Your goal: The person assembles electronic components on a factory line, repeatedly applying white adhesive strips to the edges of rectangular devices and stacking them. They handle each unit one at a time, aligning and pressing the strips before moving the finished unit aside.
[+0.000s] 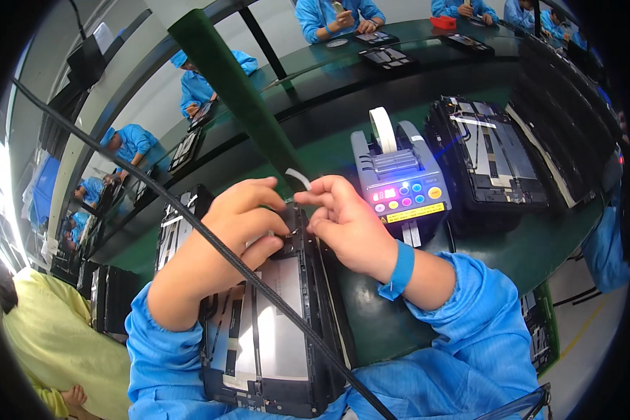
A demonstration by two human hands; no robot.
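Observation:
In front of me lies an open tablet housing, black-framed with silver metal plates inside, on top of a stack of similar units. My left hand is over its far end, fingers curled and thumb bent in; what lies between the fingertips is too small to make out. My right hand is at the far right corner, fingers drawn together. A short white tape strip sticks up from the right index fingertip, curving to the left. The fingertips partly hide the corner beneath.
Right of my hands stands a grey tape dispenser with lit buttons and a white roll. Beyond it is a stack of tablet housings, with black trays beside it. A black cable crosses the view. A green post rises ahead; other people work around.

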